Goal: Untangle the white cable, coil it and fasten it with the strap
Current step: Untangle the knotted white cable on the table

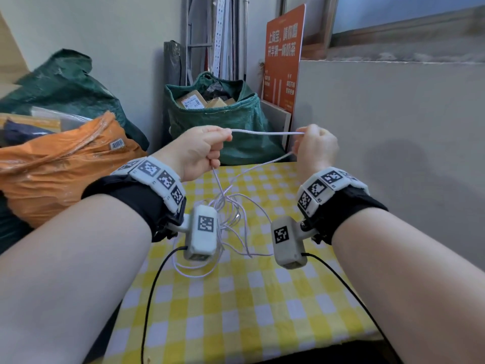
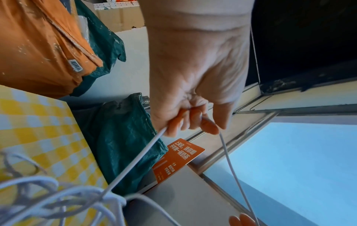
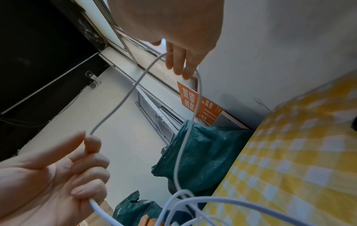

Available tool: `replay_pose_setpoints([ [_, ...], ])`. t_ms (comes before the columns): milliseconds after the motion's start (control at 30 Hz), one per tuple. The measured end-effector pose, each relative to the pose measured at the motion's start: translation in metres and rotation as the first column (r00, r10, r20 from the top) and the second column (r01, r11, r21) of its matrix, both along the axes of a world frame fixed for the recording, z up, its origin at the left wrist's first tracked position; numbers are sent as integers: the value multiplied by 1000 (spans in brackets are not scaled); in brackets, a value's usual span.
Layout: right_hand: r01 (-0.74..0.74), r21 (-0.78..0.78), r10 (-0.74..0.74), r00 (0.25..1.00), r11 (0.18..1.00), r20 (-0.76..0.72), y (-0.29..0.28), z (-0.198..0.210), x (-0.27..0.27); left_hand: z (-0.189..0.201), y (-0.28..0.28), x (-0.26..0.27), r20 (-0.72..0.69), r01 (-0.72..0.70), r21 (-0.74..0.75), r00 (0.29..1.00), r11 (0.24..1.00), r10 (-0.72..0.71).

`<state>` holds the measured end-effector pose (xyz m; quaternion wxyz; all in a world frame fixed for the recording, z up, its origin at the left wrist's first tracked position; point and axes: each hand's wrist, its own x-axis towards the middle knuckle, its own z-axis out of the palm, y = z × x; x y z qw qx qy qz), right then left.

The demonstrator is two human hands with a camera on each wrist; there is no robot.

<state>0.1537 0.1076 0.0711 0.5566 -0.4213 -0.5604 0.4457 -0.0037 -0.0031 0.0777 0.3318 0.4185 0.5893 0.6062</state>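
Note:
The white cable (image 1: 265, 132) runs taut and short between my two raised hands, above the far edge of the yellow-checked table (image 1: 236, 298). My left hand (image 1: 227, 137) pinches it between thumb and forefinger, other fingers curled round a strand that drops down. My right hand (image 1: 303, 134) pinches the other end of the span. From both hands strands fall to a loose tangle (image 1: 231, 219) on the cloth. The left wrist view shows the left fingers (image 2: 193, 120) closed on the cable (image 2: 135, 160). In the right wrist view the right fingers (image 3: 179, 64) hold the cable (image 3: 125, 97).
An orange sack (image 1: 65, 164) lies left of the table. A green bag (image 1: 217, 122) with cardboard boxes stands behind it. An orange sign (image 1: 283, 56) leans in the corner. A grey wall (image 1: 393, 127) runs along the right side. Black leads (image 1: 154, 279) trail from the wrist cameras.

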Motion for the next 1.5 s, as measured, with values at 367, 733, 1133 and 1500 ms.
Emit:
replay_pose_setpoints([
  [367, 74, 407, -229, 910, 910, 346, -4, 12, 12, 16, -9, -15, -554, -411, 229, 690, 882, 465],
  [733, -60, 280, -104, 836, 958, 538, 3, 16, 25, 15, -27, -31, -611, -540, 138, 613, 830, 501],
  [1133, -371, -91, 361, 769, 924, 528, 19, -18, 1, 5, 4, -56, -801, -683, 110, 369, 722, 471],
  [1500, -238, -267, 339, 830, 934, 443, 69, -66, 6, -28, 67, -22, -661, -291, -292, 750, 911, 28],
])
